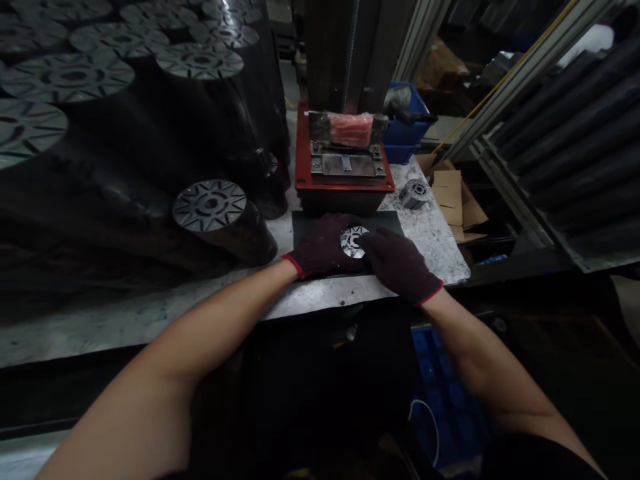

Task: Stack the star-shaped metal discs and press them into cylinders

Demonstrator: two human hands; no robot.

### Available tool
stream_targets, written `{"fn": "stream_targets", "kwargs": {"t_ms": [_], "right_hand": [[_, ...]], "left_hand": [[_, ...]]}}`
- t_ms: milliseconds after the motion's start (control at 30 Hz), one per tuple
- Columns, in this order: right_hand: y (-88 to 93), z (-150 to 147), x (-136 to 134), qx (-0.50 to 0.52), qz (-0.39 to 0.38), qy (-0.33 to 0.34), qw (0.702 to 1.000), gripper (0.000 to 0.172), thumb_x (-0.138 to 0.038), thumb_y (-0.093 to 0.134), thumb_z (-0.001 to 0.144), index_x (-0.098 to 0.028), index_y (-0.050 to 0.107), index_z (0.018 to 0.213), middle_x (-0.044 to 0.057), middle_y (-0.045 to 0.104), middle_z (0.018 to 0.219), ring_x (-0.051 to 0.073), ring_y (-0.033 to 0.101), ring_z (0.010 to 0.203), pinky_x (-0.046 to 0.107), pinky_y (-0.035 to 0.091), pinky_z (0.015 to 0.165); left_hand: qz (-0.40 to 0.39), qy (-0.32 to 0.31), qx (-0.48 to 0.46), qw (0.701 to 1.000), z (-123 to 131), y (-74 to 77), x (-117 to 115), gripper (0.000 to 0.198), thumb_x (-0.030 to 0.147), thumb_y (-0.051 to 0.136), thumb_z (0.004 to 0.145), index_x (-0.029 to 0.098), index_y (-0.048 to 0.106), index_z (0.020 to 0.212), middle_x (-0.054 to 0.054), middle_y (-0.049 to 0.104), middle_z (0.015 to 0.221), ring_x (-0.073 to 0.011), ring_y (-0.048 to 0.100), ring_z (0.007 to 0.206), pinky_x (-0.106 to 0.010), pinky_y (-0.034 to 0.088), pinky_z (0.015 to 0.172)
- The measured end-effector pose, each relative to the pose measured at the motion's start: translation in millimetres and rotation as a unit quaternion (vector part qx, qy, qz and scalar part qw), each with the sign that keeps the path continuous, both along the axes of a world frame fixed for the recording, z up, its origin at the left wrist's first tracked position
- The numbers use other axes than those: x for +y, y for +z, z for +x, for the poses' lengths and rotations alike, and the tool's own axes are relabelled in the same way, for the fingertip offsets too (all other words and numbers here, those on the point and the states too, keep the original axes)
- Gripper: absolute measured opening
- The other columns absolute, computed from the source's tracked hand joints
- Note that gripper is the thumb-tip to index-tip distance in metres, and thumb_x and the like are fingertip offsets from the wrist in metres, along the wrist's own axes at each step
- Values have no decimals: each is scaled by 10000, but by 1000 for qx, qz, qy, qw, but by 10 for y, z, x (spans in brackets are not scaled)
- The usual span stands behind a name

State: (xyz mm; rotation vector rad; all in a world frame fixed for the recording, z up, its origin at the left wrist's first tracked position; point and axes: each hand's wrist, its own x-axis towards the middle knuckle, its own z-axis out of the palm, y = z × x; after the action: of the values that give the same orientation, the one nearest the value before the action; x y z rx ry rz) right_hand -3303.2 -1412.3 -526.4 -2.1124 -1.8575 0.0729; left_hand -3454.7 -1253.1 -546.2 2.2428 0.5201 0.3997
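Both hands wear dark knit gloves with red cuffs. My left hand (323, 245) curls around a small round metal part with star-shaped slots (353, 241), gripping its left side. My right hand (400, 264) closes on the same part from the right. The part rests over a dark mat (305, 224) on the grey workbench (150, 313), just in front of a red press fixture (345, 170).
Tall stacks of slotted discs (210, 205) fill the left of the bench. A second metal part (414, 193) lies right of the press, by cardboard pieces (455, 197). A blue bin (407, 130) stands behind. Dark tubes (575, 133) lie on a rack at right.
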Motion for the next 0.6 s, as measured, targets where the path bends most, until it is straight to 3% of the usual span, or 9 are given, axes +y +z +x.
{"fn": "stream_targets", "kwargs": {"t_ms": [67,133,200,267,333,467,600], "right_hand": [[102,4,-39,-64,-46,8,997,534,-229,544,1057,-195,691,1570,185,769,1373,282,751,941,388,583,819],[236,77,16,-94,-46,39,994,622,-255,568,1050,-192,589,1668,197,734,1417,291,748,960,398,592,814],[385,215,214,-111,18,80,990,609,-320,598,1060,-205,593,1658,186,708,1469,334,724,1187,445,595,992],[515,378,543,-136,93,99,981,604,-406,640,1066,-229,601,1643,168,650,1582,381,618,1412,532,511,1184],[598,519,918,-170,117,121,971,627,-505,677,1056,-250,608,1625,141,608,1653,411,553,1480,613,436,1251],[643,624,1363,-196,105,151,963,473,-553,557,1119,-256,758,1427,99,726,1478,391,623,1372,636,466,1200],[494,470,1126,-118,164,60,978,435,-472,475,1147,-211,823,1170,127,787,1226,329,684,1227,531,520,1120]], "left_hand": [[-11,5,6,1000,-11,9,-4,977,447,1099,585,229,749,1471,-100,803,1391,-392,773,1226,-534,632,1103],[-17,7,-6,1000,-12,-14,-4,1131,474,1134,503,260,701,1526,-94,791,1420,-406,764,1246,-554,628,1113],[-19,3,-34,999,-5,-59,-3,1229,506,1152,452,279,663,1556,-99,760,1481,-418,742,1298,-570,608,1147],[-18,4,-51,999,2,-103,-3,1212,525,1145,481,251,650,1553,-117,730,1523,-418,716,1349,-570,586,1182],[-35,11,-40,998,-1,-131,1,1163,523,1117,558,207,623,1562,-134,723,1528,-400,707,1370,-548,581,1192],[-69,-6,-23,997,-43,-137,43,1181,445,1091,616,223,544,1639,-115,713,1558,-352,715,1380,-478,588,1192],[-54,-25,-25,998,-83,-133,95,1161,460,1071,632,238,546,1643,-100,723,1555,-359,716,1384,-492,579,1202]]}}
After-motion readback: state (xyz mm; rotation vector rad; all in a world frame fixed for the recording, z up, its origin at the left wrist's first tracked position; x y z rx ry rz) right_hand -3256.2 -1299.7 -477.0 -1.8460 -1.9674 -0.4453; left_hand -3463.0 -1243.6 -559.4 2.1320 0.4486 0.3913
